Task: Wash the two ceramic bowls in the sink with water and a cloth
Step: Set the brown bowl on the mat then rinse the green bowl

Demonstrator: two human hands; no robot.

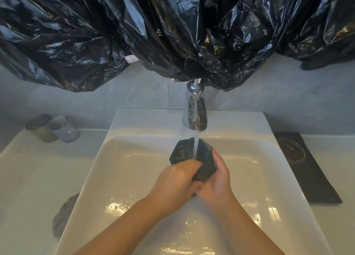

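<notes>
Where black plastic point(172, 24) drapes the wall point(115, 97) — wet sink point(134, 124).

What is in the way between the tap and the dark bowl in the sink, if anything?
Nothing visible. The water runs straight from the tap onto the dark bowl, which the left hand and right hand grip right under the spout, over the sink.
</notes>
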